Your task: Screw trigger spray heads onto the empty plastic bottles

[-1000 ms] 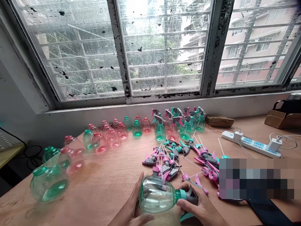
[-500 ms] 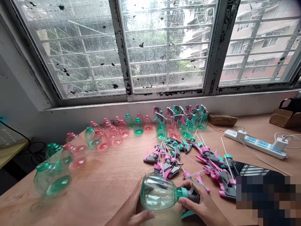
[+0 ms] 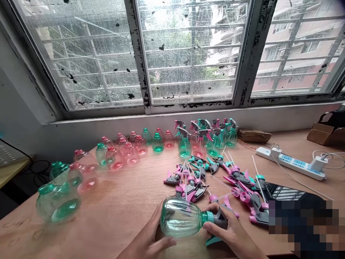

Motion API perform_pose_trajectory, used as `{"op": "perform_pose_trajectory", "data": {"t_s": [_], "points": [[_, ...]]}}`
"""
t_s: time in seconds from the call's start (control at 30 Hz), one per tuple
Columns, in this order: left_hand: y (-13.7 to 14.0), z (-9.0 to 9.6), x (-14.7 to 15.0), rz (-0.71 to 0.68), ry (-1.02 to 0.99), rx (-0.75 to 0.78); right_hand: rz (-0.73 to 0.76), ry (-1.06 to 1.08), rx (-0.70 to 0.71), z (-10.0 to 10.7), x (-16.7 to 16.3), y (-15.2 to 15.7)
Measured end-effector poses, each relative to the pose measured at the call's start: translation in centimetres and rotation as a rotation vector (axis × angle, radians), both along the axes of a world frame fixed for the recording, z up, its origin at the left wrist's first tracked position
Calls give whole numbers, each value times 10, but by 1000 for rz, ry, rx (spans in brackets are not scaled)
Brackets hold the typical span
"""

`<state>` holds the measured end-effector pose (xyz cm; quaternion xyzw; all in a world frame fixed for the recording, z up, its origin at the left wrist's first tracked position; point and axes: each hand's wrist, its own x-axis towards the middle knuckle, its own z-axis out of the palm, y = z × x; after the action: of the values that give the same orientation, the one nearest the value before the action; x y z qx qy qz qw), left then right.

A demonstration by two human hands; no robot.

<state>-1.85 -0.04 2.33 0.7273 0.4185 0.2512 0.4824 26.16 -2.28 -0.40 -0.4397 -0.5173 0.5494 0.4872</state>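
Observation:
A clear green spray bottle (image 3: 182,217) lies on its side between my hands, neck toward the right. My left hand (image 3: 151,232) cups its base from the left, with the thumb below and fingers behind it. At the neck, my right hand (image 3: 229,226) grips the teal collar and grey trigger sprayer (image 3: 219,219) on the bottle; a teal trigger shows beneath. Just beyond the bottle lies a heap of pink-and-grey sprayer heads (image 3: 188,185) with white tubes. More sprayer heads (image 3: 242,187) are spread to the right.
Green and pink open bottles (image 3: 115,158) line the table's left and back. Several bottles with sprayers (image 3: 184,144) stand at the back middle. On the right are a power strip (image 3: 293,163), a black glossy panel (image 3: 291,194), a brown packet (image 3: 254,136) and a cardboard box (image 3: 325,133).
The view has shifted very slightly. Both hands keep hold of the spray bottle in nearly the same place; nothing else has visibly moved.

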Motion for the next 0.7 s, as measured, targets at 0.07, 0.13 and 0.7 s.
{"op": "perform_pose_trajectory", "data": {"t_s": [0.07,0.13,0.7], "points": [[0,-3,-1,12,-22,18,-10,-7,-12,-1,1,0],[1,-6,-2,10,-48,23,-12,-7,-14,-2,1,0],[2,-8,-2,10,-45,-9,-36,15,2,0,1,-1]]}}
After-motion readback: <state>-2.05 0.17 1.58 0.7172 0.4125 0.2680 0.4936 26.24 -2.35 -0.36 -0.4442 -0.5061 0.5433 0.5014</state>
